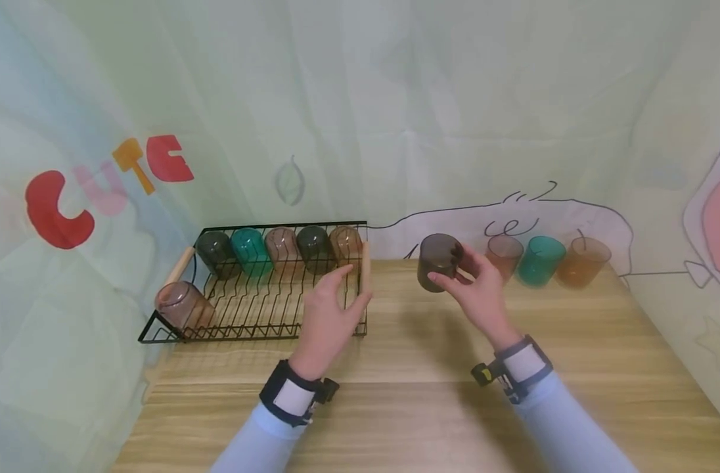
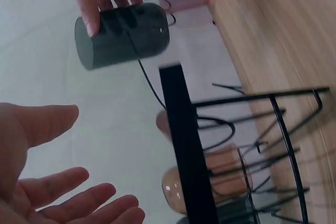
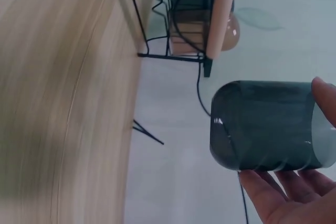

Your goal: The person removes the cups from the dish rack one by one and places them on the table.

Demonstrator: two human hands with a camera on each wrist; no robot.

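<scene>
My right hand [image 1: 481,295] holds a dark grey glass tumbler [image 1: 437,263] above the table, thumb on one side and fingers on the other. In the right wrist view the same grey tumbler [image 3: 268,124] has its rounded base toward the rack. My left hand [image 1: 330,312] holds nothing; its thumb and fingers are spread apart over the right end of a black wire rack [image 1: 253,334] with wooden handles. Along the rack's back row stand several upside-down tumblers, among them a teal tumbler [image 1: 251,251] and an amber tumbler [image 1: 345,244]. A pinkish tumbler [image 1: 185,305] leans at the rack's front left.
To the right of my right hand, a pink tumbler [image 1: 504,255], a second teal tumbler [image 1: 540,261] and an orange tumbler [image 1: 583,263] stand upright in a row on the wooden table [image 1: 395,407]. A printed curtain [image 1: 395,131] hangs behind and at both sides.
</scene>
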